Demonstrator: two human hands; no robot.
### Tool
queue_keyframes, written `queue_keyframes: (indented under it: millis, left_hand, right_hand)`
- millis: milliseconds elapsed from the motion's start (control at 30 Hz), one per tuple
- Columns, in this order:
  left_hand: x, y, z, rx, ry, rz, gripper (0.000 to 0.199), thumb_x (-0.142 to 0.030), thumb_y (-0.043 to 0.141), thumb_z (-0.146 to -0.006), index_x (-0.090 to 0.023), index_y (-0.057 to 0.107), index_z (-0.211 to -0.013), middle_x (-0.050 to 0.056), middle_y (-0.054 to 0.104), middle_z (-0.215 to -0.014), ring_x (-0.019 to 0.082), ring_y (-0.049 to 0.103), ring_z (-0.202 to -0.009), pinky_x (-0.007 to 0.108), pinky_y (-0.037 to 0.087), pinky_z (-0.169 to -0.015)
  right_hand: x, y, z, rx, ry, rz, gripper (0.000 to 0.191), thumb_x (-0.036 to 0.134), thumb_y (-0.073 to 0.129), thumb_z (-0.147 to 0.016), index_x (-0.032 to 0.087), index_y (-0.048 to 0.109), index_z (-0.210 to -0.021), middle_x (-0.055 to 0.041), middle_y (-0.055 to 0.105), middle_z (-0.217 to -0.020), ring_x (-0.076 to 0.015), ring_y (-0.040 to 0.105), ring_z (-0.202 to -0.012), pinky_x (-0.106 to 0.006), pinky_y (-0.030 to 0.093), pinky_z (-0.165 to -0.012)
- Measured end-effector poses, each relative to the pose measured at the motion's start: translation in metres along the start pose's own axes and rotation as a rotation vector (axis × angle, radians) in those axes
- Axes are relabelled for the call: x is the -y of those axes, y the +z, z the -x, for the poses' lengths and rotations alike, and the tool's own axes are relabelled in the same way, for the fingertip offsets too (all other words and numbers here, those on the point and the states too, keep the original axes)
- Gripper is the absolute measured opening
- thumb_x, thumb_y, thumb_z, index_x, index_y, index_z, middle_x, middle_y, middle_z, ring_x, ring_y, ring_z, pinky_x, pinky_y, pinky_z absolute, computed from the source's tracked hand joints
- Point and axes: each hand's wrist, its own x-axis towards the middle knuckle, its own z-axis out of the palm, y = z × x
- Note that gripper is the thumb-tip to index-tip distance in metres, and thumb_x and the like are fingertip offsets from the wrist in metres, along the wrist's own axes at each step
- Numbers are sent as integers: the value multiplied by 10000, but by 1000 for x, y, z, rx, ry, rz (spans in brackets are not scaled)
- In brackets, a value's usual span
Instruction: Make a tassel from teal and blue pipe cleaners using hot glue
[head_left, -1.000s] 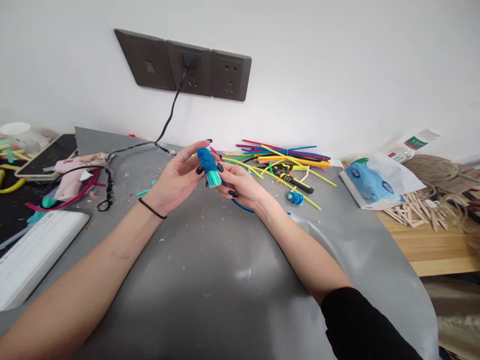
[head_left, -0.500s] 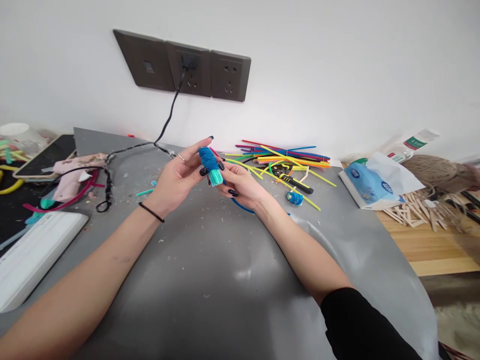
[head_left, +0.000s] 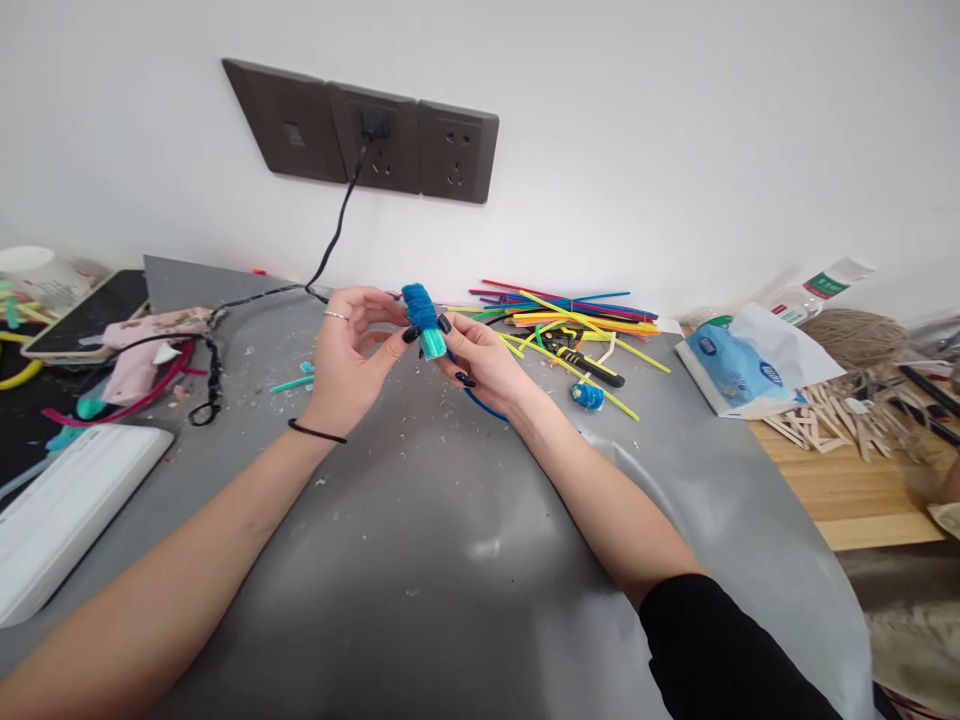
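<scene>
Between my two hands is a short bundle of turquoise pipe cleaners (head_left: 433,345), its upper part wrapped in a coil of blue pipe cleaner (head_left: 418,303). My left hand (head_left: 356,345) grips it from the left, thumb on the front and the other fingers curled behind. From the right, my right hand (head_left: 480,360) pinches the bundle near the lower edge of the wrap. A loose blue strand (head_left: 487,408) trails below my right hand. The fingertips behind the bundle are partly hidden. A smaller blue-wrapped piece (head_left: 588,396) lies on the grey mat (head_left: 420,560) to the right.
Colourful pipe cleaners (head_left: 577,310) lie by the wall, with yellow-black handled pliers (head_left: 589,366) before them. A pink glue gun (head_left: 135,345) and white power bank-like box (head_left: 82,510) are left. Right are a tissue pack (head_left: 739,365), wooden sticks (head_left: 832,420) and twine (head_left: 855,340).
My left hand has turned about the bundle, its raised index finger now curled behind. The bundle has tipped more upright and moved slightly up. My right hand keeps nearly the same place.
</scene>
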Motion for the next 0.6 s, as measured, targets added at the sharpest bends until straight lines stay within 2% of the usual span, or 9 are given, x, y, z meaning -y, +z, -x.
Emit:
queue_keyframes:
  millis: [133, 300, 433, 500, 600]
  left_hand:
    - [-3, 0, 3, -27, 56, -100, 276, -486, 872, -901, -270, 709, -949, 67, 710, -1053, 300, 679, -1159, 440, 596, -1004]
    - [-9, 3, 7, -60, 74, -175, 116, -395, 837, -920, -282, 816, -940, 61, 780, -1061, 305, 706, -1086, 466, 601, -1000]
    - [-8, 4, 8, -22, 63, -238, 98, -359, 803, -939, -277, 850, -961, 63, 810, -1125, 305, 720, -1115, 461, 590, -1042]
    - [-8, 4, 7, 1, 28, -265, 179, -420, 779, -958, -259, 857, -965, 69, 831, -1124, 306, 741, -1094, 466, 603, -1045]
    - [-9, 4, 7, 22, -91, -268, 372, -565, 766, -942, -212, 863, -1009, 91, 858, -1084, 316, 783, -1043, 475, 633, -1028]
  right_hand:
    - [-9, -6, -4, -13, -145, 84, 520, 690, 808, -921, 238, 559, -982, 97, 488, -675, -65, 354, -487, -219, 294, -460]
    - [-15, -9, -7, -110, -236, 246, 605, 787, 774, -885, 240, 563, -1035, 68, 545, -771, -66, 392, -514, -243, 324, -487]
    - [-17, -6, -6, -249, -356, 405, 459, 653, 720, -981, 228, 567, -1062, 0, 641, -971, -93, 512, -683, -242, 417, -599]
    - [-18, -5, -4, -295, -392, 500, 350, 556, 671, -1030, 222, 578, -1078, -13, 668, -1005, -109, 557, -756, -252, 461, -687]
    - [-21, -6, -4, -325, -396, 642, 226, 439, 629, -1060, 220, 591, -1099, -12, 689, -991, -113, 550, -731, -269, 446, -708]
